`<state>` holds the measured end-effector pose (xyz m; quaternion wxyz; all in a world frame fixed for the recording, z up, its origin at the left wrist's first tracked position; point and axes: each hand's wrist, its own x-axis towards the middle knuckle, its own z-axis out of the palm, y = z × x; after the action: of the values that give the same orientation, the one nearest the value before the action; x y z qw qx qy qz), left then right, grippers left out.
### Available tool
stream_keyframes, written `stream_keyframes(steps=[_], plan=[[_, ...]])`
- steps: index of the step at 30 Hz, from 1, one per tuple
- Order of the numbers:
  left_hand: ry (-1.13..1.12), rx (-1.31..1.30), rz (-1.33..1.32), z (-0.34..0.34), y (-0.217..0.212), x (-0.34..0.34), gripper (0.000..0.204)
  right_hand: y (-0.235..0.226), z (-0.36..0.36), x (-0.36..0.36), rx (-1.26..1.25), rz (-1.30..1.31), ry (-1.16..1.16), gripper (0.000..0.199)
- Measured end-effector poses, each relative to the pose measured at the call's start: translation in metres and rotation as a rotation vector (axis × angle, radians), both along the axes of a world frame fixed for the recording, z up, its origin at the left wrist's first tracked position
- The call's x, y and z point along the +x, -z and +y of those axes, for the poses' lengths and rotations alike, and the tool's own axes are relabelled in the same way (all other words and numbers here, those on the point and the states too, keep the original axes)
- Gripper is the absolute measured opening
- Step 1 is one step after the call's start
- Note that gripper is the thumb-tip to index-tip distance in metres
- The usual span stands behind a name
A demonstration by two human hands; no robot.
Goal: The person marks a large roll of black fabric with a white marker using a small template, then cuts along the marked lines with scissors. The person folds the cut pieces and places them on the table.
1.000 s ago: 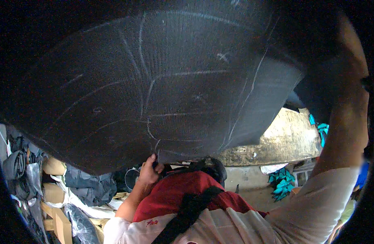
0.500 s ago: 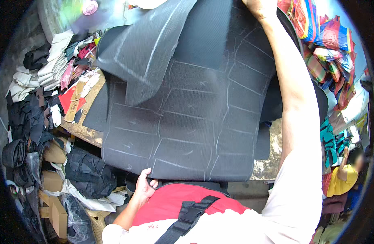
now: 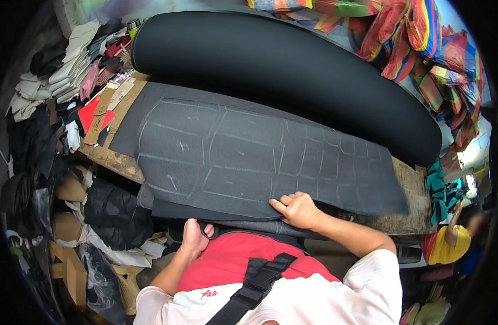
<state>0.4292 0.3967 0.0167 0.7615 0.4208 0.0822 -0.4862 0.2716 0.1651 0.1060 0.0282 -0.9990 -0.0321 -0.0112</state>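
Note:
A wide piece of dark grey fabric (image 3: 238, 154), marked with white chalk lines in blocks, lies folded over itself on the table in front of me. My right hand (image 3: 299, 211) is closed on its near edge, right of the middle, knuckles up. Lower and to the left, my left hand (image 3: 194, 238) is curled closed, thumb up, against the near edge of the folded layers. What sits inside its fingers is hidden. Beneath the chalked piece, another dark grey layer (image 3: 132, 127) shows at the left and along the far side.
A thick black fabric roll (image 3: 281, 54) spans the table's far side. Card strips and a red sheet (image 3: 89, 122) lie on the wooden table's (image 3: 119, 165) left end. Fabric heaps and boxes crowd the left. Colourful striped bags (image 3: 400, 43) are at right, near a person in yellow (image 3: 449, 244).
My right arm has come down from the far side to the near edge, bringing the lifted fabric over into a fold. The black roll now shows whole. My left hand has hardly moved.

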Motion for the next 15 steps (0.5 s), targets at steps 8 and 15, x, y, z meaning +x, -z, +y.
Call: stream_keyframes(steps=[8, 15], plan=[[-0.061, -0.038, -0.204, -0.018, 0.0, 0.012, 0.039, 0.004, 0.016, -0.003, -0.044, -0.351, 0.178, 0.044], [-0.264, 0.163, -0.197, -0.011, -0.011, 0.003, 0.051, 0.025, 0.039, -0.017, 0.251, -0.014, 0.253, 0.071]])
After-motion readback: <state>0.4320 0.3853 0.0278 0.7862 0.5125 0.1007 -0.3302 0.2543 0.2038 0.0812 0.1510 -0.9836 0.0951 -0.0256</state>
